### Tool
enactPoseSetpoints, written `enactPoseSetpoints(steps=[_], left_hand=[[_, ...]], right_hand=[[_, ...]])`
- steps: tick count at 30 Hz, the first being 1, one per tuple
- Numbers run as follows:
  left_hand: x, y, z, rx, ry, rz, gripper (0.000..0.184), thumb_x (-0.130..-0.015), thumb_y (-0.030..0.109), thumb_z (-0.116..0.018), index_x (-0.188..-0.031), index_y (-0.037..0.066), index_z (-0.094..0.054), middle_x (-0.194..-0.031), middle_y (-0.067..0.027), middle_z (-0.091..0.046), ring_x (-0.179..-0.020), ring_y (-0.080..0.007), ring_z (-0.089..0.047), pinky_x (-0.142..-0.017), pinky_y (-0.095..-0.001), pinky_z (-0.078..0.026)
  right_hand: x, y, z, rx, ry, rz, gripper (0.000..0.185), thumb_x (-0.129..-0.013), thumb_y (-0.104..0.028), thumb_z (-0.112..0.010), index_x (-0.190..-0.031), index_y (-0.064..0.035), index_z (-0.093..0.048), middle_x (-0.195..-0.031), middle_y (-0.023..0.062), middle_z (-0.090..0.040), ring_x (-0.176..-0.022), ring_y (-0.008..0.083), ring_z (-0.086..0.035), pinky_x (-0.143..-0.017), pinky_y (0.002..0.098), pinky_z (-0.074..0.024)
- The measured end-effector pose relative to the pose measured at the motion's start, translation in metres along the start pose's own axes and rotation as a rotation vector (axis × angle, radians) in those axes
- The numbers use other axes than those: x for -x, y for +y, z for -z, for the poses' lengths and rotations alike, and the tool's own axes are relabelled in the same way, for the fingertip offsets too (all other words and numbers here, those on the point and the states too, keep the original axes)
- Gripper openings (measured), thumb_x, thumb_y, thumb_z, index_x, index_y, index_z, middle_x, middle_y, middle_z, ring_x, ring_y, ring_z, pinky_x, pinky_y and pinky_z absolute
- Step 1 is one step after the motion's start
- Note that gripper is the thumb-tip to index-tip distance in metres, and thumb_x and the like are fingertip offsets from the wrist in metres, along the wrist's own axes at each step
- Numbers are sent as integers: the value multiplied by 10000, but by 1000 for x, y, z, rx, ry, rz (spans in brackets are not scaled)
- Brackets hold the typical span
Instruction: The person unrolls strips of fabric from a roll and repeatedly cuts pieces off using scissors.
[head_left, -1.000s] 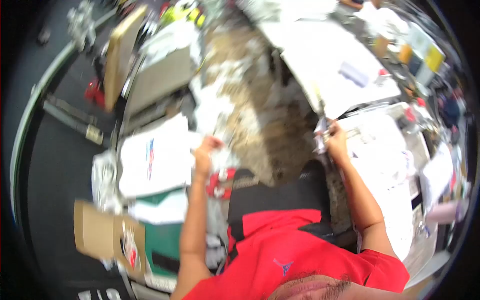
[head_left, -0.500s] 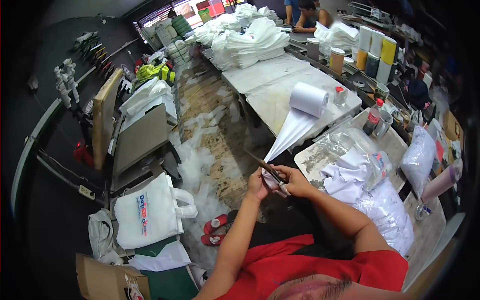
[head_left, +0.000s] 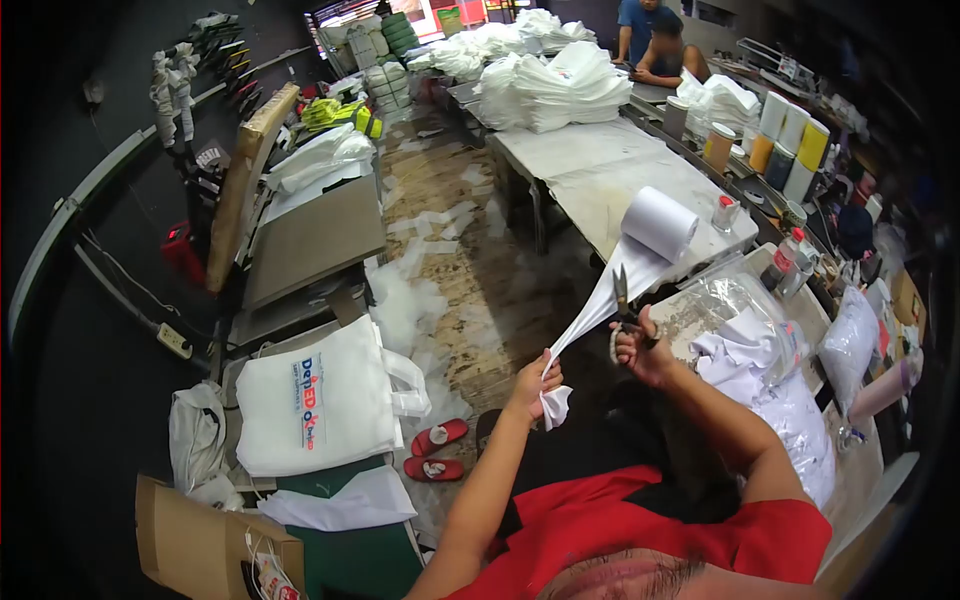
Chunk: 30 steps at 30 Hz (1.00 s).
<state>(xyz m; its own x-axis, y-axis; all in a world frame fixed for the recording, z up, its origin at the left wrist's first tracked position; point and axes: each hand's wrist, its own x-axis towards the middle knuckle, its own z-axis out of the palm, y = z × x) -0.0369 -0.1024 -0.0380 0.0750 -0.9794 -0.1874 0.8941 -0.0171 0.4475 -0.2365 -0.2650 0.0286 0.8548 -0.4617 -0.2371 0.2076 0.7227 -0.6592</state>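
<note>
My left hand (head_left: 536, 388) is closed round the gathered end of a white fabric strip (head_left: 588, 318), and a short tail of it hangs below the fist. The strip runs taut up to a white fabric roll (head_left: 661, 224) lying on the long table. In my right hand (head_left: 642, 348) is a pair of scissors (head_left: 622, 295), blades pointing up and slightly apart, fingers round the handles. The scissors are just right of the strip; whether they touch it I cannot tell.
A long table (head_left: 590, 165) bears stacked white bags (head_left: 555, 88). Bottles (head_left: 783, 255) and a plastic-wrapped pile (head_left: 765, 430) are on my right. A printed white bag (head_left: 320, 400) lies on my left, near red slippers (head_left: 437, 452) on the floor. Two people (head_left: 660, 45) are at the back.
My hands have moved apart. The left pulls the strip's end slightly lower, while the right has moved right and up, turning the scissors upright. The view has shifted left.
</note>
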Motion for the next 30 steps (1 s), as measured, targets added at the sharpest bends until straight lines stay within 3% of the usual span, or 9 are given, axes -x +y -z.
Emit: enactPoseSetpoints(steps=[5, 7, 9, 10, 12, 17, 20, 28, 30], left_hand=[[10, -14, 15, 40, -1, -48, 328, -1045, 344, -474, -882, 60, -484, -580, 39, -334, -442, -48, -291, -403, -210, -231], [18, -22, 30, 137, -22, -70, 309, -1048, 327, -472, -873, 72, -487, -586, 42, -329, -439, -44, -284, -399, -211, -217], [25, -36, 45, 169, -2, -66, 317, -1047, 333, -471, -867, 72, -488, -585, 41, -326, -443, -49, -282, -405, -215, -217], [26, -37, 47, 192, 5, -70, 326, -1047, 338, -470, -861, 72, -489, -585, 40, -322, -446, -54, -279, -410, -220, -216], [34, -42, 50, 185, 22, -81, 328, -1047, 337, -470, -856, 72, -492, -584, 39, -319, -449, -56, -276, -414, -222, -215], [47, -46, 47, 129, 70, -87, 344, -1054, 333, -445, -840, 64, -460, -594, 27, -328, -446, -66, -275, -418, -221, -231], [51, -46, 54, 167, 43, -112, 339, -1053, 324, -452, -825, 75, -487, -588, 34, -310, -457, -66, -269, -426, -228, -215], [89, -40, 91, 237, 102, -167, 319, -1040, 297, -476, -818, 68, -476, -598, 19, -307, -475, -83, -280, -432, -240, -230], [95, -42, 96, 240, 104, -176, 329, -1040, 296, -476, -812, 59, -478, -595, 20, -306, -474, -82, -276, -431, -237, -226]], right_hand=[[-1, 17, -29, 9, 69, 23, 772, -810, -705, -615, -1137, -18, -487, -671, -33, -397, -566, 111, -414, -601, 265, -397], [-30, -11, -28, 91, 228, 409, 713, -840, -653, -634, -1101, -7, -479, -656, -33, -398, -547, 108, -405, -578, 262, -389], [-56, -55, -5, -220, 142, 257, 652, -879, -610, -625, -1074, -12, -453, -656, -26, -391, -539, 109, -396, -555, 265, -379], [-58, -57, -18, -215, 140, 259, 652, -879, -610, -625, -1074, -12, -453, -656, -26, -391, -539, 109, -396, -555, 265, -379], [-58, -55, -43, 34, 204, 516, 639, -892, -613, -606, -1057, -20, -438, -657, -25, -386, -535, 108, -388, -545, 273, -372], [-42, -32, -63, 162, 216, 409, 647, -892, -638, -586, -1063, -27, -457, -666, -24, -391, -528, 106, -387, -540, 275, -371], [-36, -17, -51, 204, 242, 165, 687, -883, -666, -570, -1120, -29, -469, -653, -31, -413, -505, 103, -401, -523, 270, -367], [-3, -9, -23, 281, 247, 115, 639, -869, -656, -613, -1034, -51, -489, -644, -22, -416, -507, 116, -420, -523, 299, -413], [6, -13, -22, 276, 281, 94, 683, -862, -666, -608, -1078, -32, -477, -642, -15, -429, -508, 128, -436, -524, 307, -428]])
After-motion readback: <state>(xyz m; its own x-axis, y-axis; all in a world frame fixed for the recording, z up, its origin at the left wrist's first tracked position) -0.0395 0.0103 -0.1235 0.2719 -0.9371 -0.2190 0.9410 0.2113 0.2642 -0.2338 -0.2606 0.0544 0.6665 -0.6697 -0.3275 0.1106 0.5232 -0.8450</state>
